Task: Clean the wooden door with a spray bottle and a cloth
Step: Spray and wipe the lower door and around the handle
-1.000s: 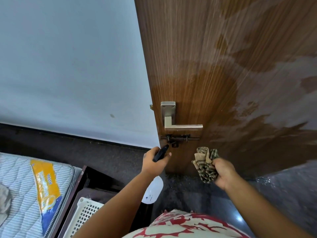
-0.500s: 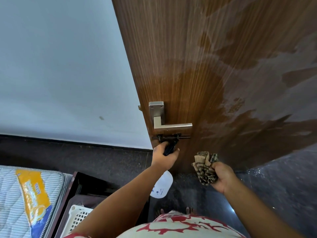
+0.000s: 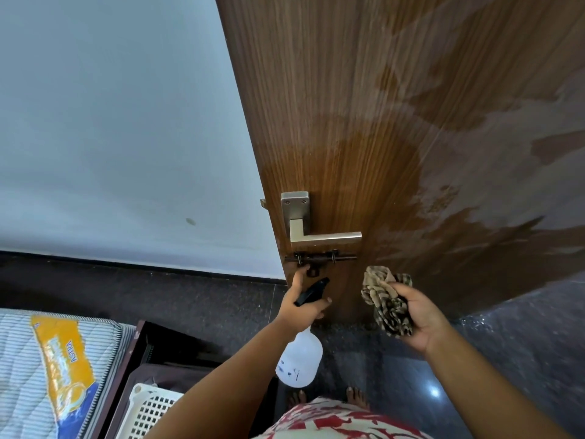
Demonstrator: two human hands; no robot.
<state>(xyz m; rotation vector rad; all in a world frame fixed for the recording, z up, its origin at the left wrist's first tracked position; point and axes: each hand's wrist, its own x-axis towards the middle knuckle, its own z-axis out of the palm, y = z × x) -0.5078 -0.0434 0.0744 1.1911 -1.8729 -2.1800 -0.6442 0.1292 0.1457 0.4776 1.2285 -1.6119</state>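
The wooden door (image 3: 380, 122) fills the upper right, with large wet patches across its face. A metal lever handle (image 3: 304, 229) and a dark sliding bolt (image 3: 319, 258) sit near its left edge. My left hand (image 3: 300, 304) grips the black trigger head of a white spray bottle (image 3: 299, 356), whose body hangs below the hand; the nozzle points up toward the bolt. My right hand (image 3: 421, 315) holds a crumpled striped cloth (image 3: 387, 299) just in front of the door's lower part, below and right of the handle.
A pale wall (image 3: 126, 122) with a dark skirting lies left of the door. A mattress with an orange label (image 3: 60, 359) and a white plastic basket (image 3: 148, 410) in a dark wooden frame stand at lower left. The floor (image 3: 522, 343) is dark polished stone; my bare feet show below.
My left hand with the bottle rose to the bolt, then dropped slightly below it. My right hand has stayed near the lower door, and now turns palm-up with the cloth.
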